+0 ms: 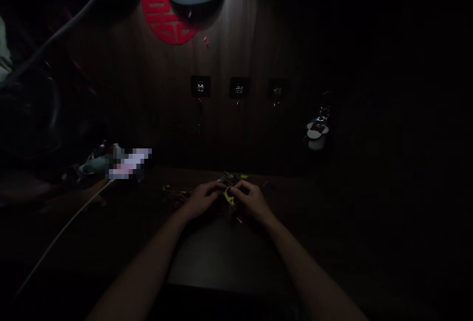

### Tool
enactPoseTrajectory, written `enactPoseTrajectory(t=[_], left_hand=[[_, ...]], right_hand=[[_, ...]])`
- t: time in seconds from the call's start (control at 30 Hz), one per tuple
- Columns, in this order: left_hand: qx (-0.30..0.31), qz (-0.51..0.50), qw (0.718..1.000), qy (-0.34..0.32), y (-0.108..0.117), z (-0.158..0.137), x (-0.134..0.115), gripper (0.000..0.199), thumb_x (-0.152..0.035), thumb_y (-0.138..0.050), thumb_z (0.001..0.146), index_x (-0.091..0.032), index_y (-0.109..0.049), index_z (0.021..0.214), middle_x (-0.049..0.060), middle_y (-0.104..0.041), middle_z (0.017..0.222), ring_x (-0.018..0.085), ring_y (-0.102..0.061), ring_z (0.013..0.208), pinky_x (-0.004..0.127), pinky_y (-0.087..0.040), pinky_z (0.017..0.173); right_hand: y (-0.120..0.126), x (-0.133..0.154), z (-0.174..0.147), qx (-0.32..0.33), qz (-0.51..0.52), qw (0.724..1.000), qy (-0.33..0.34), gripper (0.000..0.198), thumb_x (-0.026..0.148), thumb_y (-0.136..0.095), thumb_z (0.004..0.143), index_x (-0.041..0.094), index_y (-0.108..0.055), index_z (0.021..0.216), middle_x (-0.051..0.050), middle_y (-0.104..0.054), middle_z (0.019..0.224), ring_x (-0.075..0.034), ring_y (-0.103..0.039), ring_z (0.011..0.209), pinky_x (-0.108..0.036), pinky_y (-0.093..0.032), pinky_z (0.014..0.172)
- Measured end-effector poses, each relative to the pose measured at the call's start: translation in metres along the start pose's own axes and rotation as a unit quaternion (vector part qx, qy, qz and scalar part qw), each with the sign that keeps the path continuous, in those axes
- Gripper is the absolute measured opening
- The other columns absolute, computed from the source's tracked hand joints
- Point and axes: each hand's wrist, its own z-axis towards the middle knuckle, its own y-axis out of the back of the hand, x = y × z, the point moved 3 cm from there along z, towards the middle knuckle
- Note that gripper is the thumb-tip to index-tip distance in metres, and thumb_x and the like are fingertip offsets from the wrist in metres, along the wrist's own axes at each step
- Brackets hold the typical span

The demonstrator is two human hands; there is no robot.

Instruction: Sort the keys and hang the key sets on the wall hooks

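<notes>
In the dim head view, a small yellow loop-shaped piece sits between my two hands at the dark table's far side. My left hand reaches it from the left, fingers bent and closed at its top edge. From the other side, my right hand pinches it between thumb and fingers. Something small and dull hangs or lies just below the loop, too dark to name. Beyond my fingertips are a few small pale and yellow items. A tangle of brown and yellow strands lies left of my left hand.
A dark wooden panel with three black sockets rises behind the table. At left are a blurred-out bright rectangle, a white cable and shadowed clutter. A white bow-marked ornament is at right; a red round paper cutting is above.
</notes>
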Motion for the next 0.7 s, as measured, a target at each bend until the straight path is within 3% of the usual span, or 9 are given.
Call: enactPoseTrajectory(t=[0.2, 0.4, 0.57, 0.7], left_hand=[[0.011, -0.054, 0.998, 0.021, -0.003, -0.001, -0.009, 0.029, -0.022, -0.050, 0.076, -0.021, -0.062, 0.102, 0.001, -0.065, 0.105, 0.019, -0.057, 0.099, 0.029, -0.041, 0.088], [0.024, -0.077, 0.997, 0.008, -0.012, -0.004, -0.018, 0.039, -0.031, -0.059, 0.074, -0.023, -0.056, 0.112, 0.004, -0.058, 0.116, 0.020, -0.052, 0.107, 0.033, -0.037, 0.094], [-0.018, -0.088, 0.996, -0.008, -0.018, -0.002, -0.019, 0.045, -0.029, -0.063, 0.070, -0.023, -0.052, 0.114, 0.005, -0.058, 0.116, 0.020, -0.052, 0.107, 0.033, -0.037, 0.095], [-0.057, -0.097, 0.994, 0.003, -0.016, 0.001, -0.015, 0.041, -0.031, -0.057, 0.075, -0.022, -0.051, 0.115, 0.005, -0.056, 0.117, 0.019, -0.052, 0.107, 0.031, -0.038, 0.093]], right_hand=[[0.002, -0.006, 0.006, -0.062, 0.103, 0.991, -0.059, 0.033, 0.048, -0.064, 0.060, 0.017, -0.054, 0.059, 0.005, -0.051, 0.054, -0.010, -0.046, 0.052, -0.022, -0.036, 0.052], [-0.001, -0.016, 0.009, -0.072, 0.193, 0.973, -0.107, 0.038, 0.051, -0.066, 0.056, 0.017, -0.054, 0.065, 0.005, -0.051, 0.053, -0.008, -0.044, 0.048, -0.021, -0.033, 0.046], [-0.006, -0.021, 0.007, -0.027, 0.183, 0.973, -0.141, 0.034, 0.049, -0.065, 0.060, 0.018, -0.053, 0.067, 0.004, -0.054, 0.053, -0.010, -0.049, 0.045, -0.021, -0.036, 0.042], [-0.014, -0.017, 0.000, 0.059, 0.136, 0.971, -0.189, 0.037, 0.053, -0.060, 0.064, 0.018, -0.055, 0.074, 0.003, -0.054, 0.046, -0.011, -0.047, 0.034, -0.020, -0.031, 0.031]])
